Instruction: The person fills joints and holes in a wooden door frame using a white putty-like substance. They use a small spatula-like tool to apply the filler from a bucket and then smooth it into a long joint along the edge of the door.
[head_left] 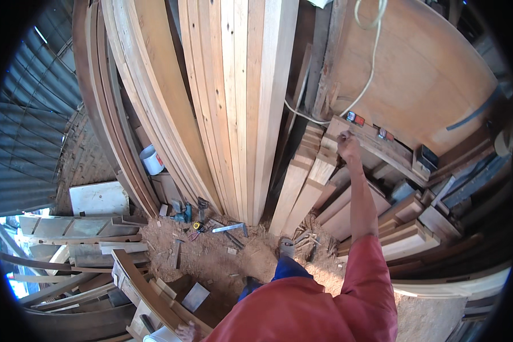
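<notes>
My right arm stretches forward to a wooden ledge point(376, 145) at the far right. There my right hand point(349, 145) has its fingers curled at the ledge's near edge; anything inside them is too small to make out. Just beyond it lies a small red-and-dark box point(355, 118), with a second small red box point(386, 134) farther along. Upright timber pieces point(305, 176) stand just left of the hand. Low at the bottom edge, my left hand point(188, 332) shows partly, fingers spread beside a long wooden board point(148, 288).
Tall planks point(233, 102) lean ahead of me. A teal power tool point(182, 212), a try square point(230, 228) and a hammer point(176, 253) lie on the sawdust-covered floor point(211, 262). A white bucket point(151, 160) stands left. A pale cable point(373, 68) loops above the ledge.
</notes>
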Tool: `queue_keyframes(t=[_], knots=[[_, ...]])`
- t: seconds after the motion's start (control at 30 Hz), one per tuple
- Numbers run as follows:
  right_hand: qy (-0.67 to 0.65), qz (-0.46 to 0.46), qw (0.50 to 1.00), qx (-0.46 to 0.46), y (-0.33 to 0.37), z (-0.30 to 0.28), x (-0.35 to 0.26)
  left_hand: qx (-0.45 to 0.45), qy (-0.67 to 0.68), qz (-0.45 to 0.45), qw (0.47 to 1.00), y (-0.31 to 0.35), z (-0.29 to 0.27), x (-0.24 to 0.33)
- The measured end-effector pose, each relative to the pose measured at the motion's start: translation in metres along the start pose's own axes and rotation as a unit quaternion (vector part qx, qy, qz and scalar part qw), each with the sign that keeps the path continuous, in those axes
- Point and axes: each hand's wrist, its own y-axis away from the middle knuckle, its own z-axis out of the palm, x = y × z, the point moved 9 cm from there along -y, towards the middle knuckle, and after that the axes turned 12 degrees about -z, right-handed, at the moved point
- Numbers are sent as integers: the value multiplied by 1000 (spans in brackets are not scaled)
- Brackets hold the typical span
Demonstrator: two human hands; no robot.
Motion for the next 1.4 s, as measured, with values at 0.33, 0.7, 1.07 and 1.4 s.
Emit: queue_keyframes(t=[0.33,0.7,1.07,1.4], knots=[[264,-224,938,36,-159,80,67,-561,80,5,824,180,146,123],[312,-164,935,-44,-315,44,119,-508,219,-167,816,140,191,125],[365,-182,900,-153,-270,159,161,-457,31,-66,886,164,161,152],[195,-125,972,-47,-214,148,68,-490,83,-89,863,135,160,155]])
